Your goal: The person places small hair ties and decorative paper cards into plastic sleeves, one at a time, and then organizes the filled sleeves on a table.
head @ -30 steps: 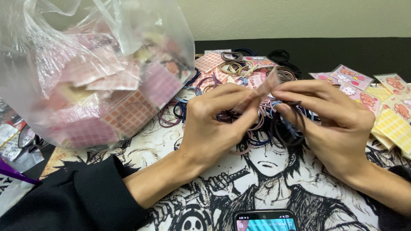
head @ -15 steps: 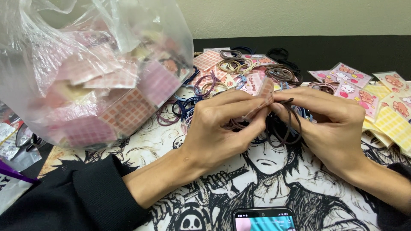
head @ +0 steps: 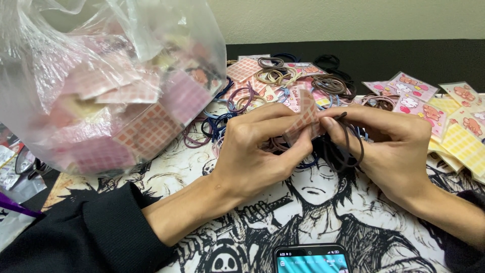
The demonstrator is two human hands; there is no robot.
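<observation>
Since a second ago both hands have drawn closer together and the small pink checked packet [head: 303, 119] now stands more upright between them. Left hand [head: 257, 151] pinches the packet's lower edge between thumb and fingers; right hand [head: 394, 146] pinches its other side while dark elastic hair ties [head: 348, 146] loop over its fingers. Loose hair ties [head: 275, 76] lie behind on the illustrated surface [head: 323, 212], a clear bag of packets [head: 111, 86] stands at left, and a phone [head: 310, 260] lies near.
</observation>
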